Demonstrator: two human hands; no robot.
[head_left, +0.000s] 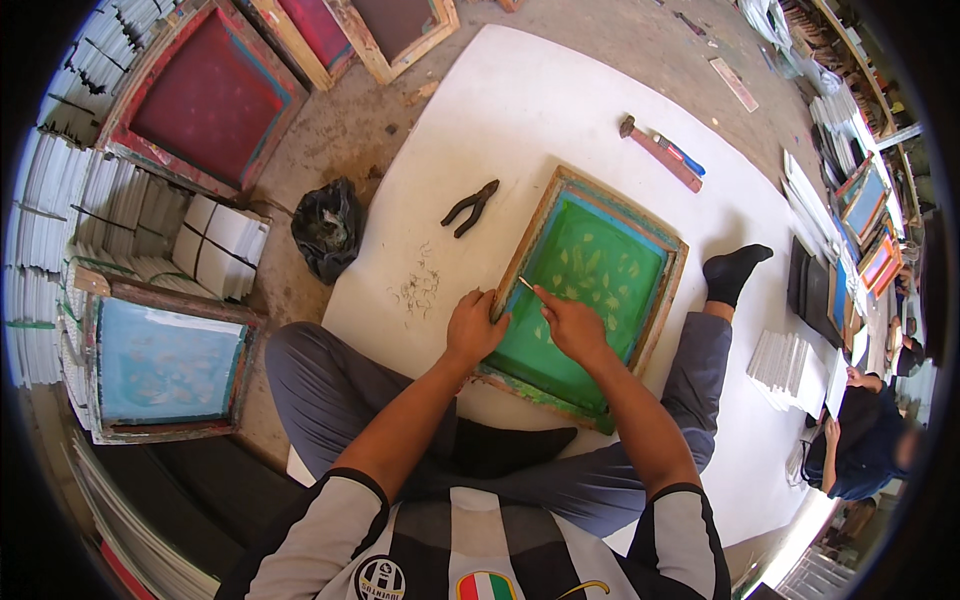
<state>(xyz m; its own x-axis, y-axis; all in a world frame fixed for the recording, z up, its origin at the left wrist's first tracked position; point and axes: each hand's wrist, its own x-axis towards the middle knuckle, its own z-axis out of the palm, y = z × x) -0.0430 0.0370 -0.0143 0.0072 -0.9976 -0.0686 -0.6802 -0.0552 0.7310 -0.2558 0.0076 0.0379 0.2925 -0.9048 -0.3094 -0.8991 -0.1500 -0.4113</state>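
L hand at the left rail of the wooden frame, centre of pic — fingers curled there, can't tell if gripping. R hand has fingers closed round a slim tool, tip near same rail; contact unclear. Step in hand: prob. working along that edge of the green mesh. Next move calls for frame steadied w/ L, small controlled strokes w/ R — mesh could tear. Pliers lie upper centre-left, thin bits below.

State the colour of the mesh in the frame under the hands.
The mesh is mostly green, paler in places, best seen in the head view.
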